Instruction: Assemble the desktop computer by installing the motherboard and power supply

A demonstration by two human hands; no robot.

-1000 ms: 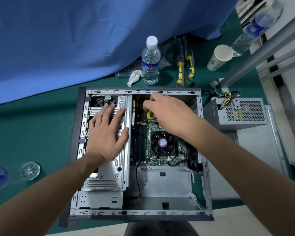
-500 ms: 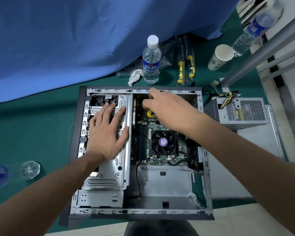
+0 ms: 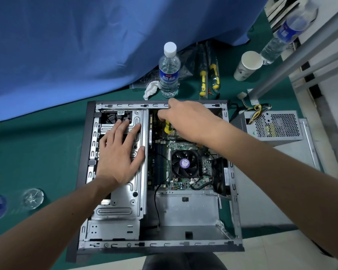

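The right hand [image 3: 185,119] has crept slightly farther back, gripping the yellow-handled screwdriver [image 3: 168,128] over the motherboard [image 3: 183,147], likely fastening it; left hand [image 3: 119,151] stays flat.

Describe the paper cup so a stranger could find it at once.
Start at the open computer case on the green table. Look beyond its far right corner, past the yellow-handled screwdrivers. The paper cup stands there, white and open-topped, unlike the clear capped water bottles nearby.

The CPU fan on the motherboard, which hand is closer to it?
Right. The right hand holds a screwdriver just beyond the CPU fan; the left hand lies flat on the drive cage beside it.
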